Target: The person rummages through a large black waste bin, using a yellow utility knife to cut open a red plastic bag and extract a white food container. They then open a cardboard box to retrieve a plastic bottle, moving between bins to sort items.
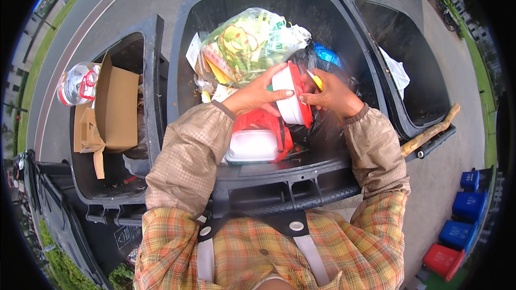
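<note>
Over a large open wheeled bin (282, 169), my left hand (262, 94) grips the white side of a round red-and-white plastic food container (287, 92), which is tilted on its edge. My right hand (332, 92) holds the container's red side with its fingertips, and a small yellow item (318, 82) shows by that hand. Beneath my hands lie a clear printed plastic bag with green contents (246, 44), a black trash bag (306, 58), a blue bag (327, 55) and a red plastic bag (258, 119). A white rectangular food tray (253, 145) rests against the red bag.
At left, a second bin (151, 88) holds an open cardboard box (119, 108) and a large clear plastic bottle (76, 84). A third bin (423, 104) at right contains a white bag (395, 68); a wooden stick (431, 131) lies along its near side. Blue bins (469, 205) and a red bin (442, 259) stand farther right.
</note>
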Demonstrator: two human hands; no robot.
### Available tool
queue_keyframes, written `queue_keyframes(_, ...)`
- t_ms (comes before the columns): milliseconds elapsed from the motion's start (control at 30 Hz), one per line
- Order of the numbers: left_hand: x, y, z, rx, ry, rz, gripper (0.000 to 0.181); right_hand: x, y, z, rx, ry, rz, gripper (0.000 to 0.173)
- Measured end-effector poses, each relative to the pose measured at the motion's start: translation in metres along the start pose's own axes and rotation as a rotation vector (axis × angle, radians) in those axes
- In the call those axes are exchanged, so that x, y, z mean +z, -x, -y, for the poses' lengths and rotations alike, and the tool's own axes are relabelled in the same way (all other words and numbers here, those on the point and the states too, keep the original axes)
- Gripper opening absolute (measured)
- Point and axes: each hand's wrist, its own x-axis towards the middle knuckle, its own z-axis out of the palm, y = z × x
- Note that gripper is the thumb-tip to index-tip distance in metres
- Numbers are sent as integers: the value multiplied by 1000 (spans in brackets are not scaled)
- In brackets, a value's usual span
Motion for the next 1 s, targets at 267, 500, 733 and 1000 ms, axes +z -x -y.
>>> queue_keyframes(267, 8, -1, 1, -34, 58, -90, 87, 11, 8, 9, -198, 458, -202, 31)
queue_keyframes(500, 10, -2, 6, 26, 12, -114, 82, 9, 7, 6, -113, 426, -164, 26)
queue_keyframes(733, -6, -9, 23, -10, -71, -159, 79, -6, -18, -31, -167, 516, -261, 25)
queue_keyframes(1000, -8, -10, 16, -45, -125, -282, 75, 9, -25, -34, -287, 393, -249, 48)
